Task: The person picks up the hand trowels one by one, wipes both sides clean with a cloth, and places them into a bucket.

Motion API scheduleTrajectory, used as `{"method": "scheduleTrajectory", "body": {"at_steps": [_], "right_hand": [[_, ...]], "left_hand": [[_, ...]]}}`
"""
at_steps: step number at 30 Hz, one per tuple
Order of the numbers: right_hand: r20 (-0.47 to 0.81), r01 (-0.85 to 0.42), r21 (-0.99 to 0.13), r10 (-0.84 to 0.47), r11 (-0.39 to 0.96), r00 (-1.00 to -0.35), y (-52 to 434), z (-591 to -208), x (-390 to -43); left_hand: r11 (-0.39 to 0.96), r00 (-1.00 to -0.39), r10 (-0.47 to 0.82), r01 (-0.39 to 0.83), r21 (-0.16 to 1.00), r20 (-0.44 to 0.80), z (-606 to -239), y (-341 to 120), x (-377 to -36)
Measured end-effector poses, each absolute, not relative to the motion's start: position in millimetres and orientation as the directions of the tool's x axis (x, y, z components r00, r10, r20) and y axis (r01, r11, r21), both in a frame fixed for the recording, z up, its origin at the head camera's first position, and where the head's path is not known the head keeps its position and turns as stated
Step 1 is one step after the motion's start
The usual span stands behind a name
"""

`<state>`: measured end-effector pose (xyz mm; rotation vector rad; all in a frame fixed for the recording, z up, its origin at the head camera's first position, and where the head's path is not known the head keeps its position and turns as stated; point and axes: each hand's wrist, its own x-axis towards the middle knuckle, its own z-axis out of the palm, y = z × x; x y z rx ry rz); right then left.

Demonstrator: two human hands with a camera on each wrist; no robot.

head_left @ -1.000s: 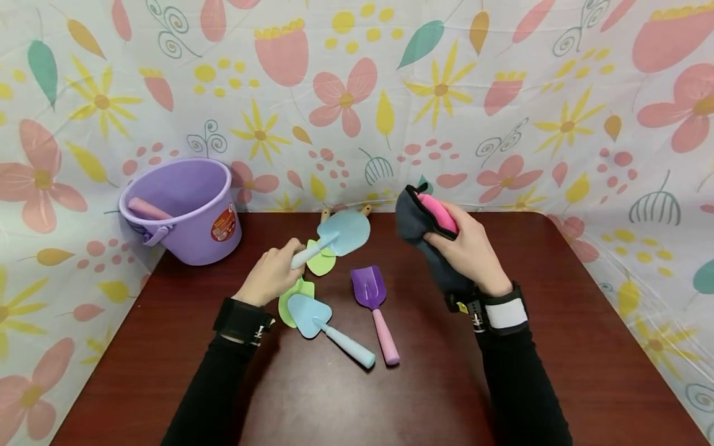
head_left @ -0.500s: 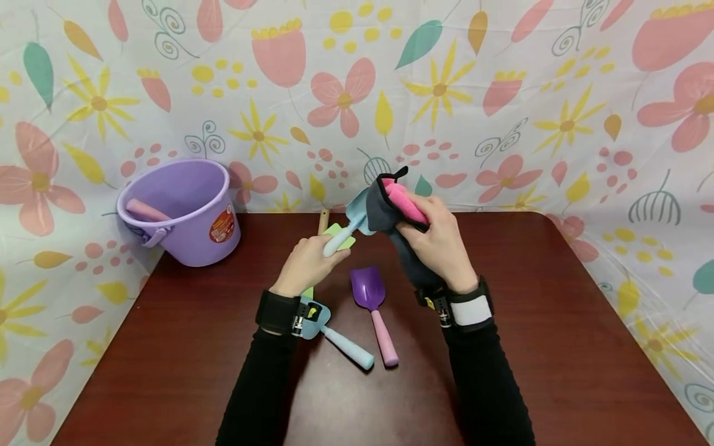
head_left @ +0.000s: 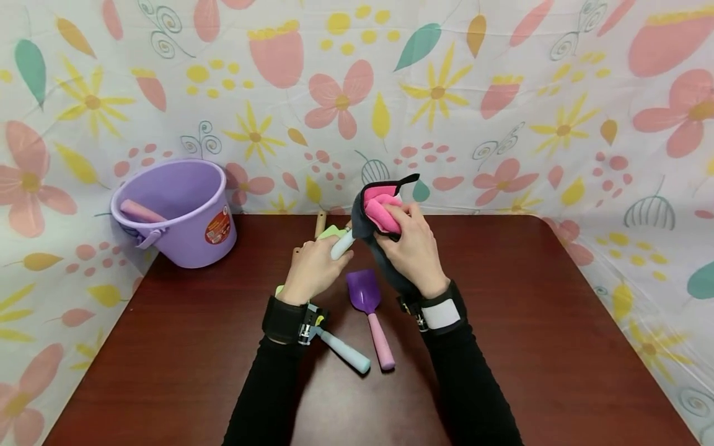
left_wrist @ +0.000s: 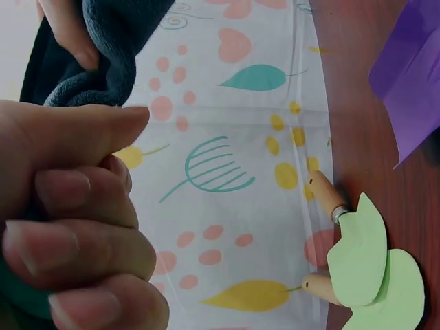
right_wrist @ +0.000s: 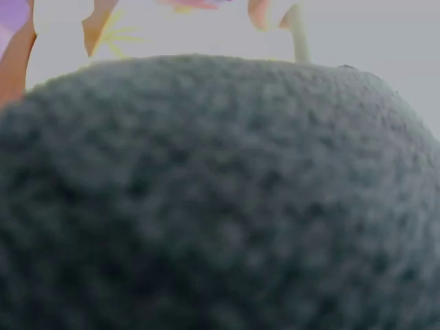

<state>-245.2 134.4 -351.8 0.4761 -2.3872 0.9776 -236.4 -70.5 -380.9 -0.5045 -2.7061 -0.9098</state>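
Light-blue-handled trowel is hovering over the table, the left hand gripping its handle. The right hand is clutching a dark-grey, pink-lined cloth (bunched, and hiding the trowel's far end). A purple scoop is lying below them; a lilac bucket is standing at far left.

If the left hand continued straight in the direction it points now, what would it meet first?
Probably the grey and pink cloth in the right hand: it lies just past the light blue handle that the left hand grips, though the exact depth is unclear.
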Motion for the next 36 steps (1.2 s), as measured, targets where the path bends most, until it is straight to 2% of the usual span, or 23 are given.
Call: {"method": "scheduleTrajectory", "body": {"at_steps": [12,31,36], "right_hand": [[0.613,-0.433,-0.533,-0.022,0.727,-0.790,140,-353,-244],[0.621,-0.315,-0.601,0.181,0.734,-0.763,160,-348,-251],[0.633,-0.326,-0.610,0.197,0.722,-0.749,166,-344,-248]], "left_hand": [[0.669,-0.900,0.282,0.433,0.604,0.333,-382,-64,-231],[0.661,-0.908,0.329,0.419,0.622,0.261,-382,-70,-232],[0.663,-0.909,0.331,0.414,0.624,0.252,-382,-70,-232]]}}
